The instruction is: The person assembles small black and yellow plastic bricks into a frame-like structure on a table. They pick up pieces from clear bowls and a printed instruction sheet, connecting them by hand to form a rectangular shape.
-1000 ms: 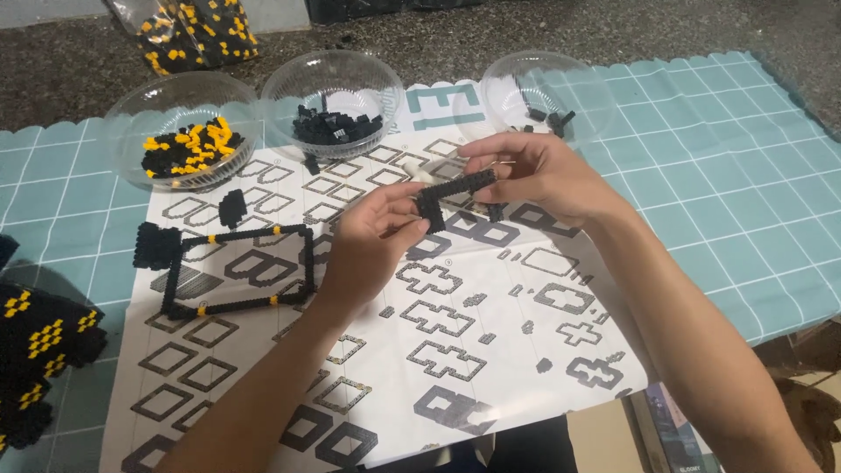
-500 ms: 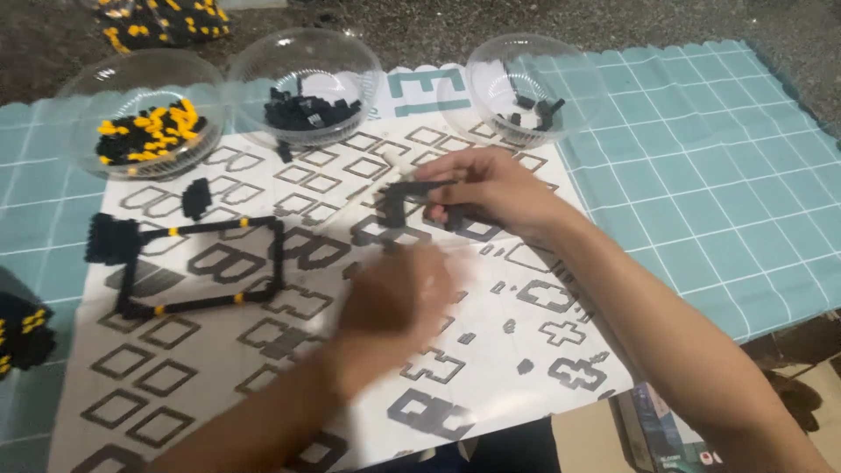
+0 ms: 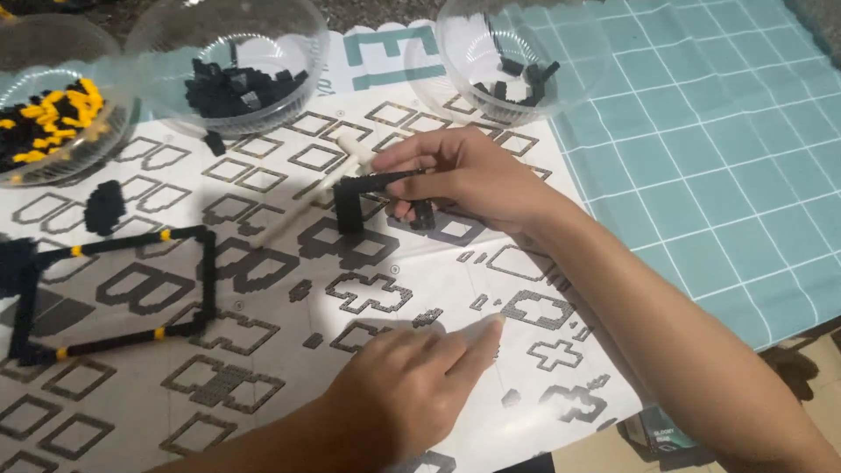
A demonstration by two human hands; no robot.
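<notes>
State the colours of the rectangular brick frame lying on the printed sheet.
Black, with short yellow segments, on the brick frame, seen in the head view.

White instruction sheet [image 3: 289, 350] printed with grey and black outline shapes, over a teal cutting mat [image 3: 701, 149] ruled in a pale square grid. Black brick frame [image 3: 114, 293] with small yellow segments; black L-shaped brick piece [image 3: 355, 197]. Three clear bowls: left bowl [image 3: 53, 105] with black and yellow bricks, middle bowl [image 3: 228, 61] and right bowl [image 3: 517, 52] with black bricks.
</notes>
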